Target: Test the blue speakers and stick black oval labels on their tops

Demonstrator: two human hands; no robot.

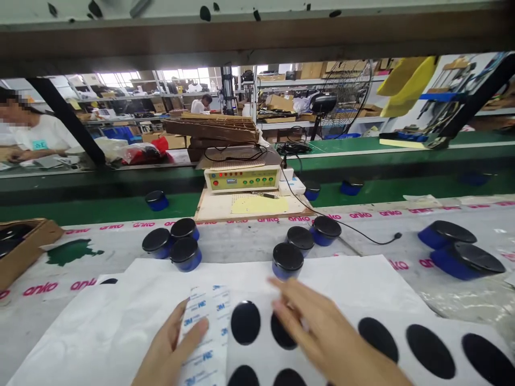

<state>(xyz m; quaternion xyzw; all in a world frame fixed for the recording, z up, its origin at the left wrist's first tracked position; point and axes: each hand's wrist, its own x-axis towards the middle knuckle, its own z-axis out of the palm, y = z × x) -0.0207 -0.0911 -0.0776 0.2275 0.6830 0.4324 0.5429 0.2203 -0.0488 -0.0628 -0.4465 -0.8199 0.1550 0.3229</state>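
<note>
My left hand (173, 348) holds a white backing strip with blue 3M print (207, 343), its thumb on top. Right of the strip, my right hand (317, 327) is over a pale sheet with black discs (245, 323), its fingers extended and partly covering one disc; the hand is slightly blurred. Just beyond its fingertips stands a blue cup with a black top (287, 260). Two similar ones are close behind it. Another group of blue cups with black tops (185, 254) sits farther left. More black discs (430, 351) lie on the white paper (341, 279) at the right.
A control box (242, 179) stands beyond the cups, with a black cable (362, 236) trailing right. Blue cups (466, 260) are at the far right. A cardboard box (28, 257) is at the left edge. Behind the green conveyor (116, 209), a person (44, 131) sits at left.
</note>
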